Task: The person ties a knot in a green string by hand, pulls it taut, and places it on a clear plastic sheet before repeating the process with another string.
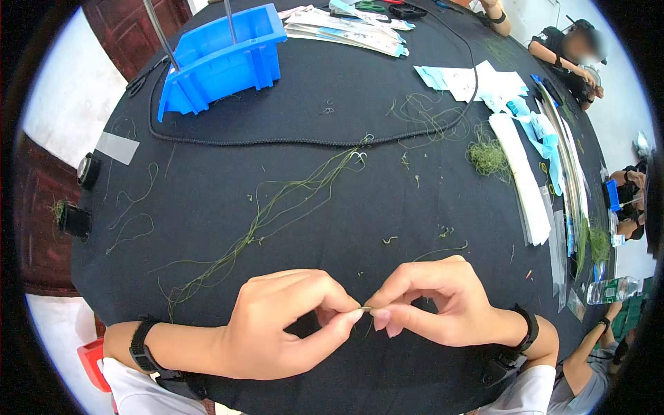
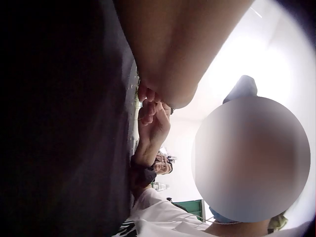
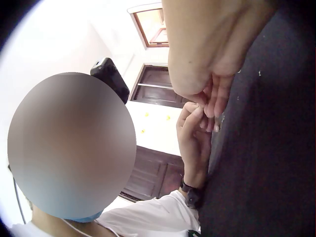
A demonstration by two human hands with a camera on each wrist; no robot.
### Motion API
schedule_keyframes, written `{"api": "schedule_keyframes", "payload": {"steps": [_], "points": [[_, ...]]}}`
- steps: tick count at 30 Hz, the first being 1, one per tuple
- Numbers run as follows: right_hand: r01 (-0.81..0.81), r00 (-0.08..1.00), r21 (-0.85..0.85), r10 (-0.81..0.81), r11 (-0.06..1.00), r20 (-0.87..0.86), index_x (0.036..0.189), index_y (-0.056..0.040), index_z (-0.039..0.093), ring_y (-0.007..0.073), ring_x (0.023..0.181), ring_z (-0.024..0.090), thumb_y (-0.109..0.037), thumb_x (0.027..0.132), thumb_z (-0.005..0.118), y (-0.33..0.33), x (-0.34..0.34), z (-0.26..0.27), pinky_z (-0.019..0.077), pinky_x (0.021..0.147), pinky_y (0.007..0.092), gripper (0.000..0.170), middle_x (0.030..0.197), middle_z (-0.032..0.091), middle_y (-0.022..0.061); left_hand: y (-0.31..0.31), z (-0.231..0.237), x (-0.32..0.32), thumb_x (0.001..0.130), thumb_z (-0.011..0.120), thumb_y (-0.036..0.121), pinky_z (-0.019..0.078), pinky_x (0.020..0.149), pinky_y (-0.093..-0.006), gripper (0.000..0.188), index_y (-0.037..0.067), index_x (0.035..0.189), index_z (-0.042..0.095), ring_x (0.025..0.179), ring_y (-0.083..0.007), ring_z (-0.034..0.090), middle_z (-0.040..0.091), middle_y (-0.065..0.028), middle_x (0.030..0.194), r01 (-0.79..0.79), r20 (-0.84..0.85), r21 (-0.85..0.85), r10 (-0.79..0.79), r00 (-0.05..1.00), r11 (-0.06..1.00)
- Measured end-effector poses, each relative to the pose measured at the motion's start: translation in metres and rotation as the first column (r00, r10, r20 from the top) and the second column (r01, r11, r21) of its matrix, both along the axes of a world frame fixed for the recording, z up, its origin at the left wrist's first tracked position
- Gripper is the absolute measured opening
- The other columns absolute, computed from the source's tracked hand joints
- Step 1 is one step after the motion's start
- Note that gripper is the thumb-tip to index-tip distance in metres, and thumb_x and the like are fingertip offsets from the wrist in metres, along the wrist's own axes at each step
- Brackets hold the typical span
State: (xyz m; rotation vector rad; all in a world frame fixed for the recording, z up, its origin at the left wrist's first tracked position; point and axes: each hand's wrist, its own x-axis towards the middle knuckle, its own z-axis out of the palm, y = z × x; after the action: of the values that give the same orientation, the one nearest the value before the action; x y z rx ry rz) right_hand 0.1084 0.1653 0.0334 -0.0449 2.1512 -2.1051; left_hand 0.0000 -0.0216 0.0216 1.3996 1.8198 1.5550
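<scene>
In the head view my left hand (image 1: 266, 325) and right hand (image 1: 460, 308) meet low over the black tablecloth, fingertip to fingertip. Thumb and index finger of each pinch a short bit of thin green thread (image 1: 366, 309), with fine ends hanging below. What the thread is fixed to is hidden by the fingertips. Beyond the left hand lies a loose bundle of long green threads (image 1: 259, 221), with small pale hook-like pieces (image 1: 360, 156) at its far end. Both wrist views show the hands together just above the cloth, with the thread mostly covered.
A blue bin (image 1: 228, 66) stands at the back left, with a black cord (image 1: 277, 142) curving around it. A tangled green thread ball (image 1: 488, 158) lies to the right, beside white strips (image 1: 522, 183). Thread scraps dot the cloth. A clear bottle (image 1: 614, 290) and other people are farther right.
</scene>
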Motion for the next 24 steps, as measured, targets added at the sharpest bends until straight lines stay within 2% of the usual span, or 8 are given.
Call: {"api": "schedule_keyframes", "payload": {"steps": [3, 6, 9, 12, 18, 21, 24], "points": [[-0.011, 0.999, 0.051, 0.013, 0.999, -0.036, 0.089, 0.0013, 0.062, 0.011, 0.067, 0.065, 0.002, 0.085, 0.057, 0.0011, -0.001, -0.0001, 0.053, 0.06, 0.0234, 0.007, 0.077, 0.065, 0.0056, -0.0012, 0.0008, 0.0038, 0.078, 0.067, -0.002, 0.0501, 0.055, -0.0243, 0.006, -0.002, 0.08, 0.061, 0.062, -0.0115, 0.062, 0.064, -0.0092, 0.073, 0.021, 0.279, -0.048, -0.007, 0.96, 0.999], [-0.015, 0.996, 0.088, 0.023, 0.996, -0.09, 0.091, 0.0007, 0.063, 0.0118, 0.067, 0.065, 0.004, 0.083, 0.057, 0.0028, -0.0028, -0.0011, 0.0527, 0.06, 0.0239, 0.01, 0.077, 0.065, 0.0059, -0.0019, 0.0015, 0.0052, 0.083, 0.063, -0.002, 0.0522, 0.059, -0.0242, 0.004, -0.003, 0.084, 0.06, 0.066, -0.011, 0.062, 0.064, -0.0088, 0.076, 0.085, 0.627, -0.122, 0.011, 0.779, 0.989], [-0.008, 0.998, 0.102, 0.015, 0.995, -0.067, 0.091, 0.0004, 0.063, 0.0125, 0.066, 0.065, 0.004, 0.082, 0.057, 0.0024, -0.0035, -0.0016, 0.0525, 0.06, 0.0243, 0.011, 0.077, 0.065, 0.0063, -0.0002, 0.0052, 0.0032, 0.086, 0.061, 0.0, 0.0526, 0.06, -0.0253, 0.004, -0.004, 0.087, 0.059, 0.067, -0.0121, 0.062, 0.063, -0.0089, 0.077, 0.144, 0.787, -0.127, 0.011, 0.616, 0.981], [-0.003, 0.998, 0.113, 0.01, 0.994, -0.06, 0.091, 0.0004, 0.063, 0.0127, 0.066, 0.065, 0.004, 0.082, 0.058, 0.002, -0.0039, -0.0006, 0.0522, 0.059, 0.0246, 0.011, 0.077, 0.065, 0.0065, -0.0003, 0.0029, 0.0006, 0.087, 0.06, 0.002, 0.0528, 0.06, -0.0259, 0.006, -0.004, 0.088, 0.059, 0.066, -0.0125, 0.062, 0.063, -0.0088, 0.076, 0.184, 0.842, -0.11, -0.006, 0.54, 0.977], [0.027, 1.0, 0.114, -0.026, 0.993, -0.009, 0.089, -0.0002, 0.063, 0.0101, 0.065, 0.063, 0.002, 0.082, 0.059, 0.0027, -0.002, 0.0022, 0.0505, 0.059, 0.0236, 0.008, 0.076, 0.065, 0.0065, 0.0005, 0.0013, -0.0013, 0.088, 0.061, 0.003, 0.0528, 0.061, -0.0255, 0.007, -0.004, 0.09, 0.061, 0.066, -0.0126, 0.062, 0.063, -0.0085, 0.077, 0.211, 0.858, -0.106, -0.018, 0.514, 0.972], [0.018, 1.0, 0.113, -0.019, 0.993, 0.007, 0.087, 0.0051, 0.064, 0.0106, 0.065, 0.063, 0.005, 0.083, 0.06, 0.0045, -0.0025, 0.0052, 0.0501, 0.058, 0.0223, 0.005, 0.078, 0.065, 0.0085, 0.0008, 0.0041, -0.0014, 0.087, 0.062, 0.003, 0.053, 0.061, -0.025, 0.007, -0.004, 0.09, 0.062, 0.067, -0.0124, 0.063, 0.064, -0.009, 0.079, 0.194, 0.77, -0.161, 0.001, 0.638, 0.968], [0.017, 0.999, 0.125, -0.01, 0.992, -0.05, 0.087, 0.0046, 0.063, 0.0101, 0.066, 0.062, 0.003, 0.084, 0.061, 0.0073, -0.0026, 0.0024, 0.0491, 0.058, 0.0217, 0.004, 0.078, 0.064, 0.0084, 0.0002, 0.0033, -0.0016, 0.087, 0.062, 0.002, 0.0531, 0.061, -0.0247, 0.008, -0.005, 0.09, 0.063, 0.068, -0.0124, 0.063, 0.064, -0.0097, 0.081, 0.163, 0.716, -0.162, 0.002, 0.698, 0.973]]}}
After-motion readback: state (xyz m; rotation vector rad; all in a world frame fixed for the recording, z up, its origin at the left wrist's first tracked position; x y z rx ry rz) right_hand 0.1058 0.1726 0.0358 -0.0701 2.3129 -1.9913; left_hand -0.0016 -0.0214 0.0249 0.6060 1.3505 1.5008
